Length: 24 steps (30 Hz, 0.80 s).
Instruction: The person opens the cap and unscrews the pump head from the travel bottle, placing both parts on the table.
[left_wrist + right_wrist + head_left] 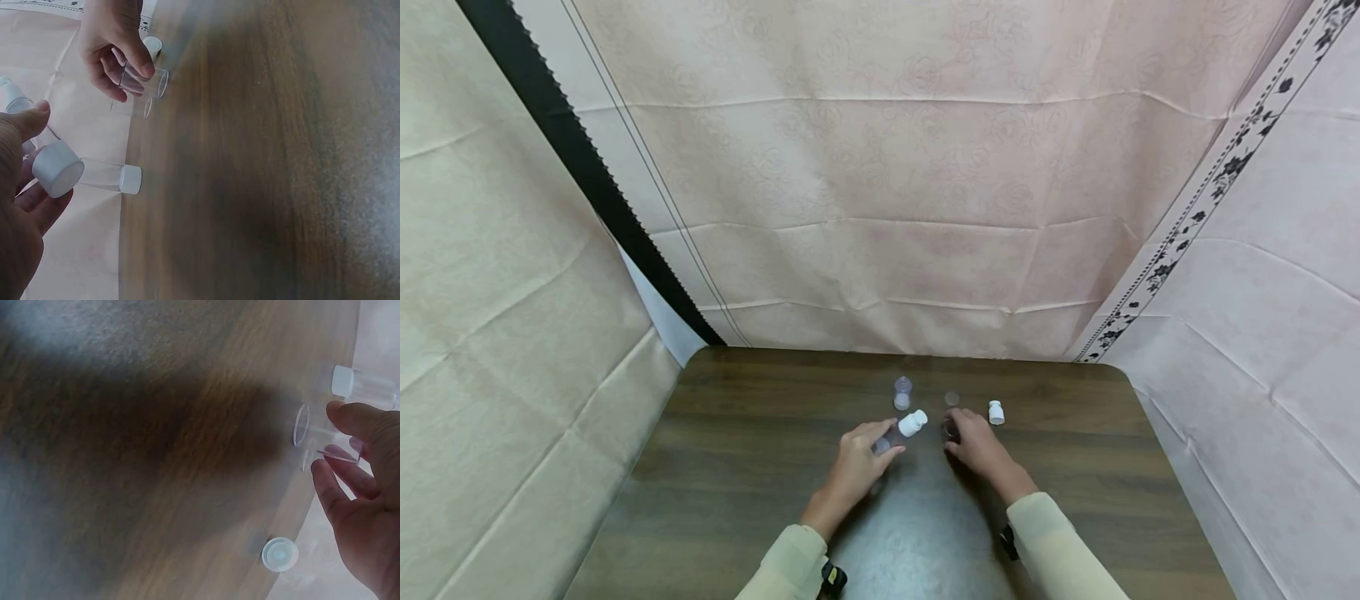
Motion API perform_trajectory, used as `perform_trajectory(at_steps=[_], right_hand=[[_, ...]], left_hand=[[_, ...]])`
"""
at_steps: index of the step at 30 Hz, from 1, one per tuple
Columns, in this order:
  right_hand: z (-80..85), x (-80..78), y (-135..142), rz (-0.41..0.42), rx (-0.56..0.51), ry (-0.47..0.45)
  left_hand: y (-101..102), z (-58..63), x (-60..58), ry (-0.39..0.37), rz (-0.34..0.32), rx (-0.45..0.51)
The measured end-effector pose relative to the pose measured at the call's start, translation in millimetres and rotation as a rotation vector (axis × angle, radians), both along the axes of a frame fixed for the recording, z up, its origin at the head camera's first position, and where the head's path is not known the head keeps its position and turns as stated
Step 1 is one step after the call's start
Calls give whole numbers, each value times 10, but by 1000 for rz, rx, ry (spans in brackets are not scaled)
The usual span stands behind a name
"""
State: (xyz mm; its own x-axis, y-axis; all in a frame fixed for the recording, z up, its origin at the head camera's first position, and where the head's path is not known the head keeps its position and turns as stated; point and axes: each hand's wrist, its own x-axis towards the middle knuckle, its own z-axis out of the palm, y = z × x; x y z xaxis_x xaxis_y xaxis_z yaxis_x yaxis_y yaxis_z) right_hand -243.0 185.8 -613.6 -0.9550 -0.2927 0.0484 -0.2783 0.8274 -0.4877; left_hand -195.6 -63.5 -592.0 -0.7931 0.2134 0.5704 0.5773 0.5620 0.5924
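My left hand (859,462) holds a small bottle tilted above the table, with a white top (913,423) and, seen from below in the left wrist view, a round white base (58,169). Thumb and fingers pinch its clear middle. To the right, my right hand (981,446) grips a clear open-ended cylinder (319,432) by its sides, its rim low over the wood. Just behind that stands a second clear cylinder (952,399), partly covered by the hand in the wrist views. A clear container with a white base (902,402) stands upright behind the left hand's bottle.
Right of my right hand stands a small white piece (996,412) with a narrower top. The brown wooden table (737,467) ends at a back edge close behind these things. Pale cloth (887,275) hangs behind and on both sides.
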Motion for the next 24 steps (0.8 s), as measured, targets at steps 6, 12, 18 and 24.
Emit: perform_trajectory(at_steps=[6, 12, 18, 24], right_hand=[[55, 72, 80, -24, -52, 30], [150, 141, 125, -75, -73, 12], [250, 241, 153, -53, -104, 102], [325, 354, 187, -34, -128, 172]], left_hand=[[27, -3, 7, -12, -15, 2], [62, -13, 5, 14, -26, -26], [89, -10, -2, 37, -48, -47], [124, -7, 6, 69, -50, -78]])
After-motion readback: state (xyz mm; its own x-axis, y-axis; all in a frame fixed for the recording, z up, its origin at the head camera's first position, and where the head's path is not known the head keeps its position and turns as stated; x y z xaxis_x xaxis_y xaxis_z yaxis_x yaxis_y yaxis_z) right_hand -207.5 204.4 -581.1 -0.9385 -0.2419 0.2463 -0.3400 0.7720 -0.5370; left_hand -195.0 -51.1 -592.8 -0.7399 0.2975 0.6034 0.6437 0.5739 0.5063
